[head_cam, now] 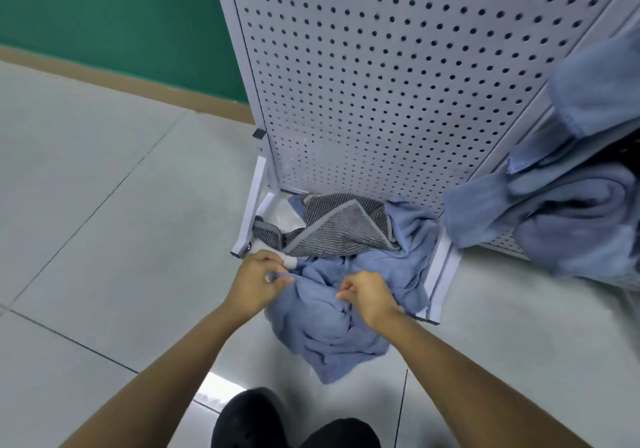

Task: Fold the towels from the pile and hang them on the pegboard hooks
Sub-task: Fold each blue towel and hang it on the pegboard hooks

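A crumpled blue towel [322, 330] lies on the floor at the foot of the white pegboard [381, 84]. My left hand [258, 281] pinches its upper left edge. My right hand [369, 295] grips a fold of the same towel a little to the right. Behind it, a grey striped towel [343, 228] lies over another blue towel [412, 236] between the pegboard's feet. Several folded blue towels [568, 205] hang on the pegboard at the right; their hooks are hidden.
The pegboard stands on white metal feet [254, 205] on a grey tiled floor [104, 205]. A green wall [121, 22] with a tan skirting runs behind at the left. My black shoes [256, 420] are at the bottom edge.
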`<state>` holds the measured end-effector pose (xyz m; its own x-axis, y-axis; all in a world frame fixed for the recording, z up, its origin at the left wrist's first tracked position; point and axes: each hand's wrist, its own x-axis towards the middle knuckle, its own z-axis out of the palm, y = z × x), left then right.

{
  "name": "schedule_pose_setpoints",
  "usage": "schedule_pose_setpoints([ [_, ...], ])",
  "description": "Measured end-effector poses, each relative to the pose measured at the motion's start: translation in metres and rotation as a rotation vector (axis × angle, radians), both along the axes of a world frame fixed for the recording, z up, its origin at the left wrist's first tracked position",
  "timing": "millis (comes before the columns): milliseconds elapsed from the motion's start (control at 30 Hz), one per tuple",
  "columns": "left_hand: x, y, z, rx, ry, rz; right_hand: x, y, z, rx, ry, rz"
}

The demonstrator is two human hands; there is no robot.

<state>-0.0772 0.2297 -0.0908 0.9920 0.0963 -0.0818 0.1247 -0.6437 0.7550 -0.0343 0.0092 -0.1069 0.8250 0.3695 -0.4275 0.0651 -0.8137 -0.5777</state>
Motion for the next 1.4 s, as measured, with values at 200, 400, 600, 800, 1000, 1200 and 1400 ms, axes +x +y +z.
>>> schedule_pose_setpoints([
  [200, 0.016, -0.034, 0.134, -0.386, 0.080, -0.077, 0.015, -0.034, 0.123, 0.251, -0.207, -0.103],
  [400, 0.014, -0.080, 0.264, -0.487, -0.046, -0.115, 0.016, -0.070, 0.252, 0.344, -0.403, -0.138],
  [600, -0.008, -0.115, 0.356, -0.197, 0.027, -0.243, -0.013, -0.103, 0.365, 0.478, -0.590, -0.129],
  [800, -0.036, -0.168, 0.394, -0.421, 0.011, -0.243, -0.054, -0.143, 0.423, 0.692, -0.427, -0.175],
  [1000, -0.050, -0.212, 0.399, -0.501, -0.104, -0.314, -0.092, -0.170, 0.409, 0.390, -0.057, 0.114],
  [1200, -0.047, -0.219, 0.377, -0.438, -0.067, -0.181, -0.102, -0.191, 0.387, 0.591, -0.060, -0.268],
  [1400, -0.057, -0.209, 0.339, -0.356, 0.269, 0.004, -0.107, -0.207, 0.415, 1.120, 0.085, -0.558],
])
